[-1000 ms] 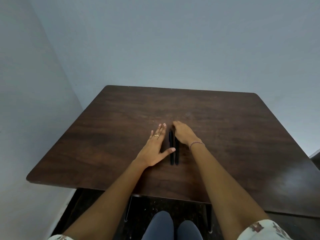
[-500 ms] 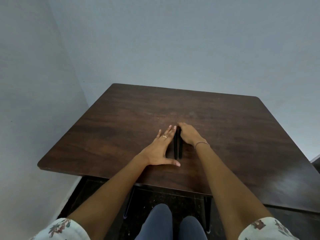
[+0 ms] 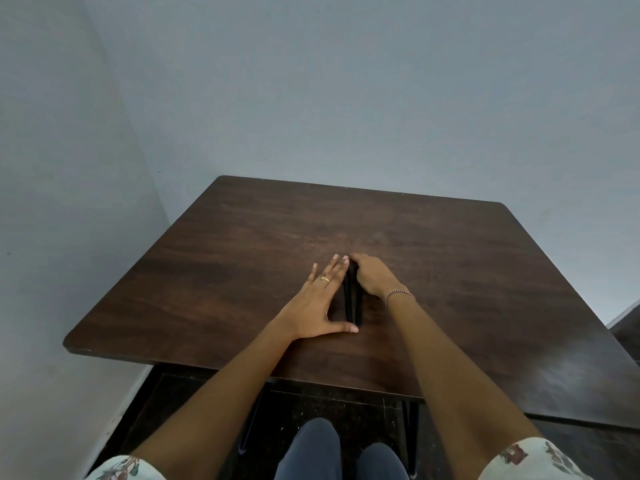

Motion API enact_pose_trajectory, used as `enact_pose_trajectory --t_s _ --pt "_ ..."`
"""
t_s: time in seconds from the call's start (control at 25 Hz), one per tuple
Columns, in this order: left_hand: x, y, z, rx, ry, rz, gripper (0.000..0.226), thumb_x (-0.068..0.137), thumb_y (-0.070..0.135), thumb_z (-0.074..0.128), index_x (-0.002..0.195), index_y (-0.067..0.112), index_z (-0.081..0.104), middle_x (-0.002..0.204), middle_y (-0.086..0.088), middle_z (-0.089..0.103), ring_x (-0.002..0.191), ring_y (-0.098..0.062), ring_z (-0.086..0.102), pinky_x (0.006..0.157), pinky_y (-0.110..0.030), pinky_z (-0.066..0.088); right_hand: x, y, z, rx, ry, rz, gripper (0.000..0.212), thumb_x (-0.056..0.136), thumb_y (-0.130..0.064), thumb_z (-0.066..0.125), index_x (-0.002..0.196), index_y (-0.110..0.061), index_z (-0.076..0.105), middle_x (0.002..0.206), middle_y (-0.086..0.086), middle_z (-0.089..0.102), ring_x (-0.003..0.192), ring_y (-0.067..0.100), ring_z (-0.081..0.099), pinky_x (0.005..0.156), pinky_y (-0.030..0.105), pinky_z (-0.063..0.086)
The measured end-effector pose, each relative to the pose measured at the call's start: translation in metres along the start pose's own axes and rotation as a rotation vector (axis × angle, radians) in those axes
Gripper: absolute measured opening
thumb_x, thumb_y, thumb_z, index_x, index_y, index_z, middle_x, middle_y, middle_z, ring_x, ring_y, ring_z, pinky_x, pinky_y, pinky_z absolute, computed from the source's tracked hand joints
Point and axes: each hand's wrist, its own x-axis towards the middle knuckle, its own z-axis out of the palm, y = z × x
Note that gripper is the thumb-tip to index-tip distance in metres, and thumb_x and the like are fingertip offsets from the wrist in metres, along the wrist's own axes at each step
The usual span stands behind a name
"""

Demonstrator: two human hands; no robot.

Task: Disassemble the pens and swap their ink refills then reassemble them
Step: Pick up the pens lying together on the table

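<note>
Left hand [image 3: 318, 306] shifted against black pens [image 3: 351, 303], fingers straight, thumb spread; right hand [image 3: 374, 276] fingers curl over their far ends.

Left hand [image 3: 320, 304], right hand [image 3: 373, 276] hem pens [image 3: 351, 306]; wall [image 3: 86, 237] likely abuts table [image 3: 485, 289] left; right open.

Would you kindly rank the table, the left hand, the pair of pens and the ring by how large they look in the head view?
1. table
2. left hand
3. pair of pens, partly hidden
4. ring, clearly smallest
</note>
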Motion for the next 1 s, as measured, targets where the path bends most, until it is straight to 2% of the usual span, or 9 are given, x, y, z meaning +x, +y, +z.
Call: enact_pose_trajectory --t_s 0.08,0.2,0.28,0.36,0.44,0.6,0.8,0.92,1.0 --pt "0.0 0.0 0.0 0.017 0.019 0.003 0.119 0.073 0.072 0.058 0.149 0.014 -0.013 0.158 0.003 -0.016 0.142 -0.007 -0.023 0.117 -0.041 -0.012 -0.001 -0.001 -0.001 0.0 -0.013 0.008 0.038 0.093 0.0 0.035 0.126 -0.006 0.053 0.13 0.016 0.056 0.122 0.032 0.05 0.098 0.037 0.041" --pt "-0.001 0.0 -0.001 0.05 0.059 0.008 0.119 0.073 0.074 0.056 0.149 0.013 -0.013 0.158 0.003 -0.017 0.142 -0.008 -0.023 0.116 -0.043 -0.013 -0.006 0.001 0.003 -0.097 -0.014 -0.046 0.046 0.094 0.002 0.033 0.136 -0.008 0.044 0.151 0.012 0.034 0.146 0.028 0.014 0.116 0.039 0.023" --pt "-0.001 0.0 -0.002 0.074 0.082 -0.001 0.119 0.073 0.075 0.054 0.148 0.014 -0.015 0.157 0.003 -0.019 0.142 -0.008 -0.024 0.116 -0.045 -0.012 -0.009 0.004 0.003 -0.148 0.092 -0.082 0.041 0.096 -0.002 0.036 0.135 -0.011 0.047 0.157 0.007 0.022 0.148 0.028 0.0 0.119 0.043 0.014" --pt "-0.001 0.0 -0.003 0.096 0.107 -0.02 0.118 0.073 0.077 0.051 0.148 0.015 -0.017 0.157 0.002 -0.02 0.142 -0.009 -0.024 0.117 -0.048 -0.011 -0.013 0.003 -0.001 -0.099 0.242 -0.079 0.032 0.099 -0.016 0.038 0.128 -0.014 0.053 0.154 0.006 0.026 0.146 0.029 0.005 0.117 0.045 0.021" --pt "-0.002 0.0 -0.003 0.12 0.128 -0.041 0.118 0.073 0.078 0.049 0.147 0.015 -0.018 0.157 -0.001 -0.022 0.142 -0.012 -0.024 0.117 -0.05 -0.01 -0.019 -0.002 -0.006 -0.038 0.363 -0.073 0.03 0.1 -0.025 0.04 0.125 -0.017 0.054 0.143 0.007 0.04 0.137 0.028 0.024 0.108 0.042 0.035" --pt "-0.003 -0.002 0.0 0.143 0.171 -0.068 0.121 0.073 0.079 0.047 0.146 0.011 -0.02 0.155 -0.007 -0.026 0.142 -0.019 -0.026 0.117 -0.048 -0.009 -0.04 -0.018 -0.01 0.455 0.384 -0.035 0.032 0.098 -0.029 0.046 0.13 -0.024 0.045 0.083 0.0 0.064 0.079 0.017 0.062 0.067 0.025 0.047" --pt "-0.004 -0.002 0.0 0.144 0.188 -0.021 0.121 0.074 0.079 0.046 0.145 0.008 -0.022 0.154 -0.007 -0.028 0.141 -0.018 -0.027 0.116 -0.045 -0.014 -0.054 -0.024 0.004 0.783 0.477 -0.081 0.047 0.096 -0.02 0.053 0.139 -0.023 0.035 0.073 -0.003 0.067 0.073 0.007 0.065 0.077 0.02 0.052" --pt "-0.006 -0.001 0.0 0.087 0.178 0.017 0.126 0.07 0.077 0.052 0.144 0.009 -0.024 0.154 -0.006 -0.028 0.141 -0.018 -0.027 0.115 -0.043 -0.016 -0.068 -0.024 0.003 1.003 0.557 -0.043 0.029 0.094 -0.018 0.056 0.121 -0.02 0.047 0.072 -0.001 0.064 0.066 0.004 0.062 0.068 0.022 0.053" --pt "-0.004 0.003 0.005 -0.154 0.231 -0.057 0.119 0.071 0.074 0.051 0.147 0.014 -0.02 0.156 -0.003 -0.022 0.142 -0.018 -0.023 0.116 -0.039 -0.012 -0.077 -0.02 0.001 1.076 0.56 -0.037 0.016 0.093 -0.016 0.058 0.107 -0.02 0.052 0.07 0.0 0.064 0.062 0.004 0.061 0.062 0.021 0.05"
